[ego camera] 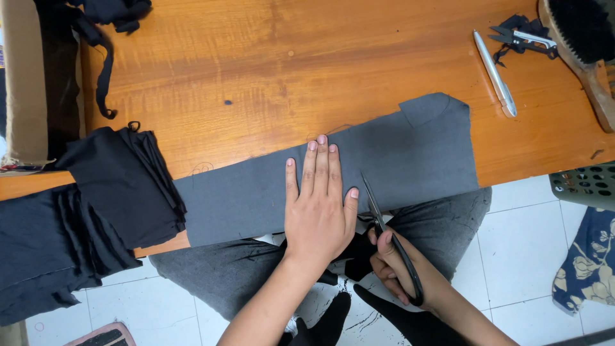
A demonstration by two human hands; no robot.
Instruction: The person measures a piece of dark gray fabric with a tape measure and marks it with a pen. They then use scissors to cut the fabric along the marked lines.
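Grey cloth (333,173) under flat open left hand (318,211); right hand (394,266) gripping black scissors (387,234).

Orange wooden table (269,70), white tiled floor (522,250)

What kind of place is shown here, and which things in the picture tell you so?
Probably a small sewing or tailoring workshop. On a wooden table, the left hand presses flat a strip of grey fabric while the right hand cuts it with scissors. A pile of dark cloth pieces and thread snips lie nearby.
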